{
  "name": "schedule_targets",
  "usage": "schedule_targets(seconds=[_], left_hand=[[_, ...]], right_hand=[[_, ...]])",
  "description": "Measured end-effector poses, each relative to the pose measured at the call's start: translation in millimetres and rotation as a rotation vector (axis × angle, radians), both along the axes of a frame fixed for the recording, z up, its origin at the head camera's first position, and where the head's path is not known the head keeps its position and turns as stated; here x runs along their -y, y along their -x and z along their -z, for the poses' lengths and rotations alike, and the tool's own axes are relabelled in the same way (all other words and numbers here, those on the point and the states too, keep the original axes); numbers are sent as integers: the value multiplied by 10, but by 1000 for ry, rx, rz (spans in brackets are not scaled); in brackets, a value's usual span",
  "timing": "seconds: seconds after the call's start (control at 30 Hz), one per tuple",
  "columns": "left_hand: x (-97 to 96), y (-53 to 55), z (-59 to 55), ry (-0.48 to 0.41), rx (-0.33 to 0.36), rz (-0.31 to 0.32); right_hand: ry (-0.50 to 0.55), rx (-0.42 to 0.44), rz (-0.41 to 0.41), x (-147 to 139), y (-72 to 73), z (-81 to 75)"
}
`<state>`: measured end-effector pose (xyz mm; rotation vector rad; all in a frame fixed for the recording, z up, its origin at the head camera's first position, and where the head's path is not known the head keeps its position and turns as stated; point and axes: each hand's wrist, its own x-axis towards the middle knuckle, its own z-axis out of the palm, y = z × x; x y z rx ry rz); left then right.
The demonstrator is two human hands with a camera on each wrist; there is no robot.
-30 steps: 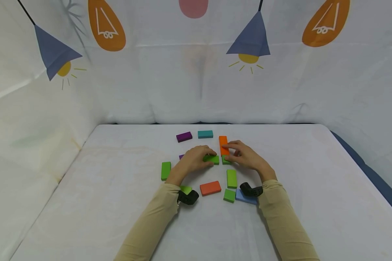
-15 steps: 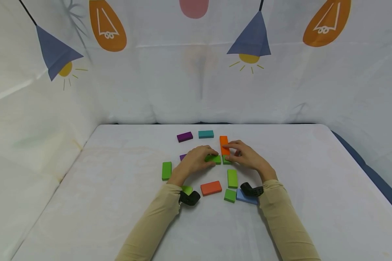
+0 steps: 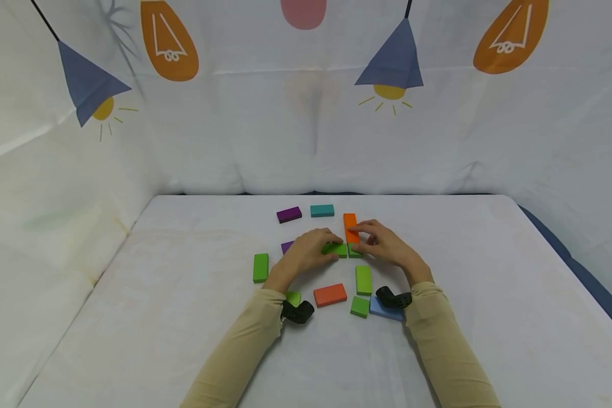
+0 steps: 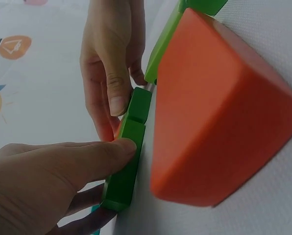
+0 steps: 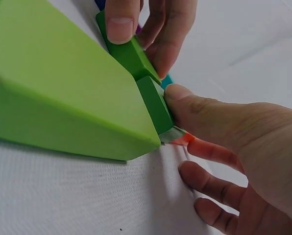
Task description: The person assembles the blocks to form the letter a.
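My left hand [image 3: 308,250] pinches a long green block [image 4: 126,169], its thumb on the near face and fingers behind. End to end with it lies a short green block [image 5: 156,105], at most a narrow gap between them. My right hand [image 3: 385,246] has its thumb against this short block, while its index finger reaches to an orange block [image 3: 349,220] standing lengthwise just behind. The right hand's other fingers are bent, clear of the blocks in the right wrist view. A purple block [image 3: 286,246] is partly hidden by the left hand.
Nearer lie a red-orange block [image 3: 330,295], a light green block [image 3: 364,280], a small green block [image 3: 359,306] and a blue block [image 3: 385,309]. Another green block [image 3: 260,268] is at left. Dark purple [image 3: 289,215] and teal [image 3: 322,211] blocks lie at the back of the white table [image 3: 148,317].
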<state>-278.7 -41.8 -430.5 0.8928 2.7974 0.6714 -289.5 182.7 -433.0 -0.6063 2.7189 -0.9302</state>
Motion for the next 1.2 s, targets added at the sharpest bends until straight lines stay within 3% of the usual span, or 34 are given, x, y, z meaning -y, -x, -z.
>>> schedule_targets(seconds=[0.77, 1.2], left_hand=[[-23, -30, 24, 17, -46, -13], [-21, -37, 19, 14, -39, -14]], right_hand=[[-1, 14, 10, 17, -7, 3], [8, 28, 15, 21, -11, 22]])
